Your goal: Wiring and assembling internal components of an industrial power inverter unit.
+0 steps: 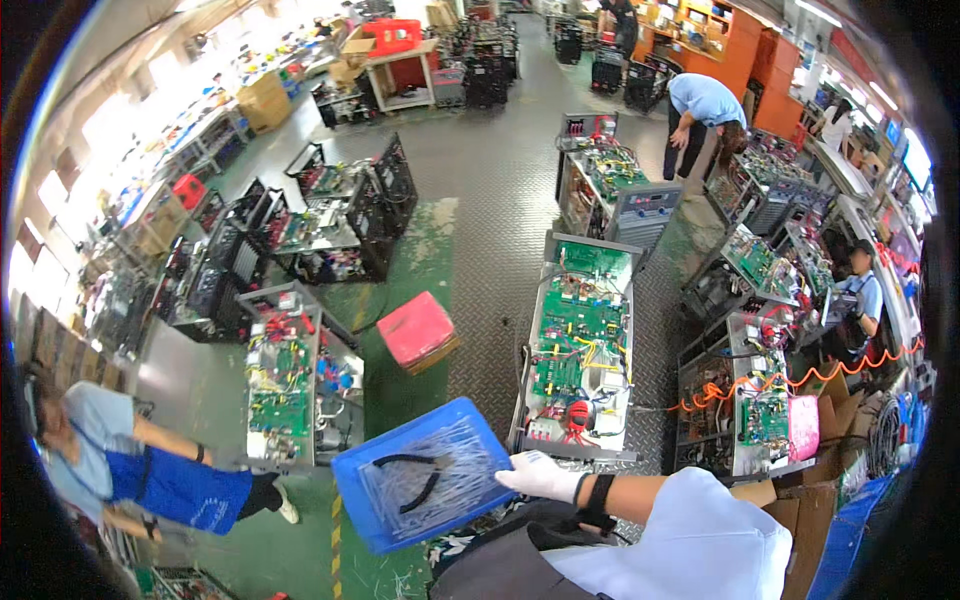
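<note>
While its right rim is grasped by the white-gloved right grip (540, 476), the blue tray (375, 530) is held above the floor (300, 548), left of an open machine (580, 340), its long axis slanted from lower left to upper right. Black-handled pliers (408, 459) are laid on white strips (462, 478) inside, handles spread leftward, head rightward. The left grip's state cannot be told.
</note>
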The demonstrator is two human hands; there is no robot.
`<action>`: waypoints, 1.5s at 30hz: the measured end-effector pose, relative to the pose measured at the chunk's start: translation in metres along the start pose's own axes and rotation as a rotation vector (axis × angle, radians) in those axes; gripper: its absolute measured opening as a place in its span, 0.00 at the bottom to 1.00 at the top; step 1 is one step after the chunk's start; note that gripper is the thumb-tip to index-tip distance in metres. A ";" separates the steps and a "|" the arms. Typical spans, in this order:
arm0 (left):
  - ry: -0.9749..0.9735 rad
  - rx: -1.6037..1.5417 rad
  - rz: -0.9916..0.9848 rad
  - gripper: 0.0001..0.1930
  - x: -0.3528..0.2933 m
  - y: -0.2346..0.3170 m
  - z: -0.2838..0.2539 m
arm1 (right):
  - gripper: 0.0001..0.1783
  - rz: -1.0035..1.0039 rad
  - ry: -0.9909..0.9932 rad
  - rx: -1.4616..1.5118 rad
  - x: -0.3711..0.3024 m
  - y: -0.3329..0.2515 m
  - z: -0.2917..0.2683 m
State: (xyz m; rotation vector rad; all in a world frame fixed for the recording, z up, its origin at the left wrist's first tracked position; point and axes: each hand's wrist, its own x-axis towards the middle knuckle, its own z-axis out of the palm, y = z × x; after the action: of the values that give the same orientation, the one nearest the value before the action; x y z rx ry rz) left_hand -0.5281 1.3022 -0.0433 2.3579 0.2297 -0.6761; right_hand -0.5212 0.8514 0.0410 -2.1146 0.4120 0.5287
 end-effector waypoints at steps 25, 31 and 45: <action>-0.867 -0.037 0.392 0.16 0.430 0.443 -0.037 | 0.37 0.518 0.592 0.688 0.137 -0.039 -0.055; -0.694 -0.088 0.399 0.13 0.510 0.533 -0.015 | 0.35 0.714 1.116 0.404 0.175 0.002 -0.092; -0.755 0.160 0.319 0.08 0.657 0.818 0.130 | 0.26 1.078 0.447 0.708 0.245 -0.010 -0.098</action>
State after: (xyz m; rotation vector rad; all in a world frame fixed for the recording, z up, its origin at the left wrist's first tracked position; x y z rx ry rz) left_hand 0.2483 0.5847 -0.0191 2.0371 -0.5332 -1.3836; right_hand -0.2863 0.7519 -0.0273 -1.1640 1.7433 0.3819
